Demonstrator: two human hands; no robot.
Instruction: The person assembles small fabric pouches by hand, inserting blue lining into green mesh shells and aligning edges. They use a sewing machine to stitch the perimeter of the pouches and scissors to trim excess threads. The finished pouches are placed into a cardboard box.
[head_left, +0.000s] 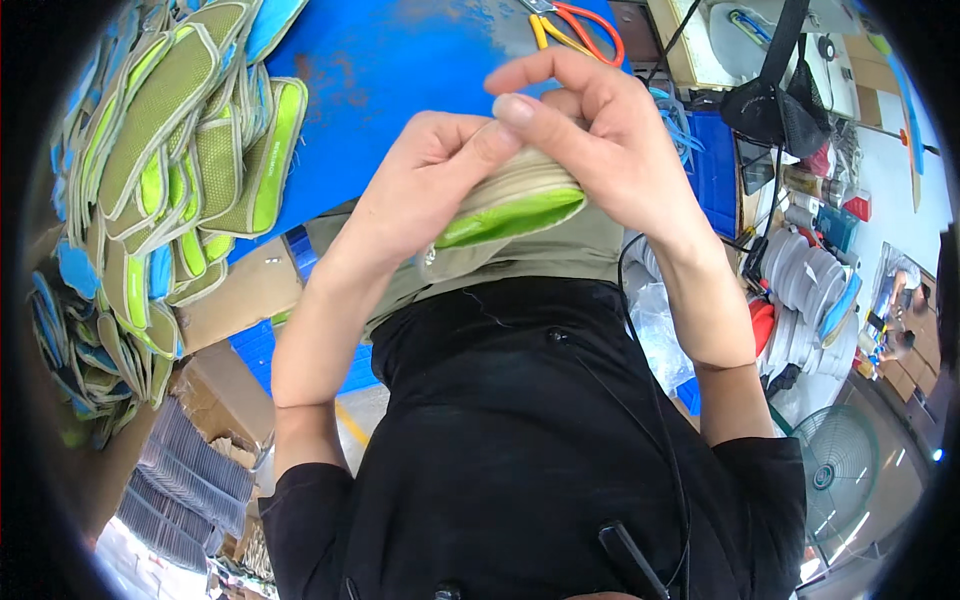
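Between my two hands, in front of my waist, is a curved fabric piece (pixel 515 217), bright green on one face with a layered beige edge. It looks like a bent shoe insole, though its far side is hidden by my fingers. My left hand (pixel 432 178) grips its left end, thumb on top. On the right end, my right hand (pixel 610 135) closes with the thumb pressed down near the left thumb; its index finger stretches out above the piece. The two thumb tips almost meet over the beige edge.
A heap of green and beige insole-shaped pieces (pixel 175 140) covers the left of the blue table (pixel 370 90). Orange-handled scissors (pixel 590 30) lie at the far edge. Cardboard boxes (pixel 245 295) stand below left. A fan (pixel 835 470) and stacked white pieces (pixel 805 280) are at right.
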